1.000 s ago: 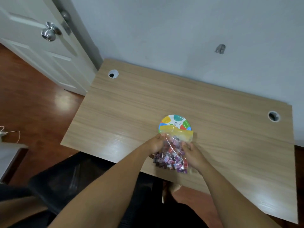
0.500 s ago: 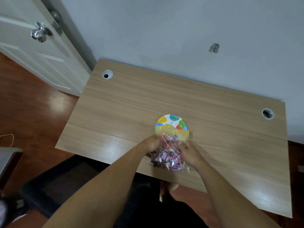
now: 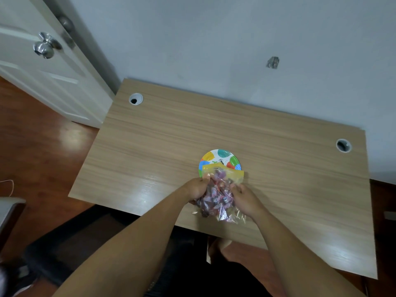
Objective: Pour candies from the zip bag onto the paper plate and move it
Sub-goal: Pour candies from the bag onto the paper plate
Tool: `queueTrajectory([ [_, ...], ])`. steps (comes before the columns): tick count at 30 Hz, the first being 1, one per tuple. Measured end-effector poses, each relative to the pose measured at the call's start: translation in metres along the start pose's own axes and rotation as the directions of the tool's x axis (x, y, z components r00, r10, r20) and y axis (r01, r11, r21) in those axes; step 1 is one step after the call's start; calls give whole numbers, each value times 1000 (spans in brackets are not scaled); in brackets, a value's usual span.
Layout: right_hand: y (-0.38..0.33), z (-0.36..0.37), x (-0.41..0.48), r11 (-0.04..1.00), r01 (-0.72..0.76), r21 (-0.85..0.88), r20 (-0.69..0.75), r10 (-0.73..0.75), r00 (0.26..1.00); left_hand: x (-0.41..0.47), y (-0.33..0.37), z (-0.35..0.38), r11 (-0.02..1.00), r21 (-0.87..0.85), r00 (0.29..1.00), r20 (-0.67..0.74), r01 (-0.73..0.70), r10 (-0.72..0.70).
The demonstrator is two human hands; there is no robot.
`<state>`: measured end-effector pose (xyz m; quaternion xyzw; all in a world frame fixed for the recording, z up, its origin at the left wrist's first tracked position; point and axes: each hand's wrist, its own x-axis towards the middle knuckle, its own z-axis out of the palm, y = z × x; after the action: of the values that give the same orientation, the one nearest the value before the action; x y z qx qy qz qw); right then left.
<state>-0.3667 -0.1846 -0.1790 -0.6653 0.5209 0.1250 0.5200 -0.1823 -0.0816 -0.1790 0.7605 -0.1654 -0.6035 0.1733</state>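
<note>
A clear zip bag [image 3: 216,198] with a yellow zip strip is full of purple and red wrapped candies. It is held just above the near part of a small paper plate [image 3: 220,156] printed with coloured balloons. My left hand [image 3: 196,187] grips the bag's left side and my right hand [image 3: 246,198] grips its right side. The zip end points away from me over the plate's near rim. The plate's near half is hidden by the bag. I see no candies lying on the plate.
The plate sits on a light wooden desk [image 3: 171,136] against a grey wall. Cable holes are at the desk's far left [image 3: 135,99] and far right [image 3: 343,145]. A white door with a metal knob [image 3: 44,48] stands at the left. A dark chair is below me.
The bag's zip end has pushed a little further over the plate, and candies have shifted toward the zip. Both hands keep their grip on the bag.
</note>
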Motion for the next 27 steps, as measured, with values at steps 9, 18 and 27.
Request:
queueTrajectory([
  [9, 4, 1, -3, 999, 21, 41, 6, -21, 1000, -6, -1, 3, 999, -34, 999, 20, 26, -26],
  [18, 11, 3, -2, 999, 7, 52, -8, -7, 1000, -4, -9, 6, 996, -84, 1000, 25, 10, -8],
  [27, 15, 3, -9, 999, -9, 48, -7, 9, 1000, -9, -16, 7, 994, -114, 1000, 19, 2, 1],
])
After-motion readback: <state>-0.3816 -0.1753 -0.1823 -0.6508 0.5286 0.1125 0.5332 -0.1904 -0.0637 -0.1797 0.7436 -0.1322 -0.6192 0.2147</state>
